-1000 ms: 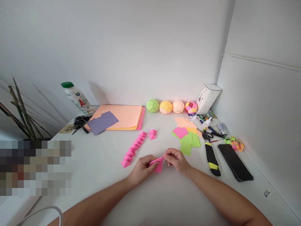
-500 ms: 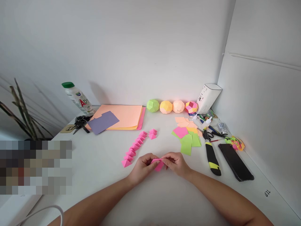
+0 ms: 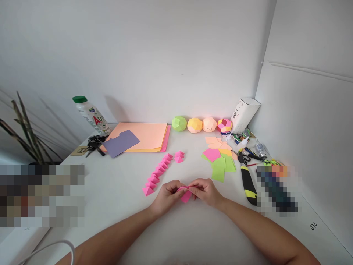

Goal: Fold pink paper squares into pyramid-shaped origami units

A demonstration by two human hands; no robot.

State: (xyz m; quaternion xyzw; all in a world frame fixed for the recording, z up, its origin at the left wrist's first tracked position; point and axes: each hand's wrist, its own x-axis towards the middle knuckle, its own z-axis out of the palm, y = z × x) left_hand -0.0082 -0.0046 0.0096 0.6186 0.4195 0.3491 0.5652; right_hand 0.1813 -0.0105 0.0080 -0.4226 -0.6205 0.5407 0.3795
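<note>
Between my two hands is a small piece of pink paper (image 3: 186, 197), partly hidden by the fingers. My left hand (image 3: 168, 197) pinches its left side, the thumb lying along the top edge. From the other side my right hand (image 3: 206, 192) grips the upper right edge between thumb and fingers. Just beyond my left hand, a slanting row of folded pink paper pieces (image 3: 157, 174) lies on the table. A short separate stack of pink folded pieces (image 3: 179, 156) sits to the right of that row.
Loose green paper squares (image 3: 218, 170) and a black-and-yellow cutter (image 3: 248, 184) lie right. Faceted paper balls (image 3: 194, 125) line the wall beside peach sheets (image 3: 146, 134) topped by a purple card (image 3: 122, 144). A bottle (image 3: 92, 116) and keys (image 3: 96, 143) are left; a white box (image 3: 245, 115) stands back right.
The pink paper has shifted slightly between my fingers, its lower corner now pointing further down. Both hands have hardly moved. A blur now covers the phone on the right.
</note>
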